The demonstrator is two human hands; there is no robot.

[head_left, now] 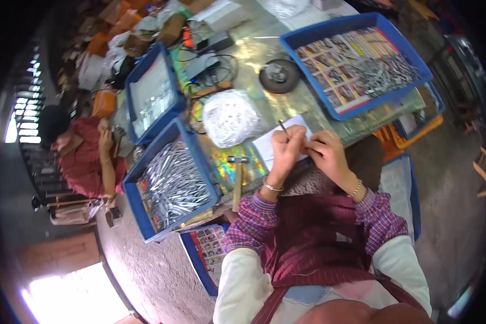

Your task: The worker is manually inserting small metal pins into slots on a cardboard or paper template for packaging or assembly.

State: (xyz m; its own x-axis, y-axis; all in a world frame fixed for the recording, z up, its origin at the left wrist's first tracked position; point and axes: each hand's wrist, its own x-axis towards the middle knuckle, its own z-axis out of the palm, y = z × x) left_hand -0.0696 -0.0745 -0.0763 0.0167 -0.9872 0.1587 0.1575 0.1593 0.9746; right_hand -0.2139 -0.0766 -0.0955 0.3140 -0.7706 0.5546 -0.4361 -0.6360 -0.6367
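Observation:
My left hand (287, 144) is closed, and a thin dark rod (281, 125) sticks up out of its fist. I cannot tell whether the rod is a pen or a metal part. My right hand (328, 154) has its fingers pinched together close against the left one; what they hold is hidden. Both hands are over a white sheet of paper (264, 147) at the table's near edge. To the left of the paper lies a hammer (237, 175) with a wooden handle. A clear plastic bag of small white pieces (229, 117) sits just beyond it.
Blue trays of metal parts stand at the left (173, 186) and far right (383, 70). Another blue tray (151, 97) is behind the left one. A dark round dish (278, 75) holds small pieces. Across at left, a person in red (86, 156) sits working.

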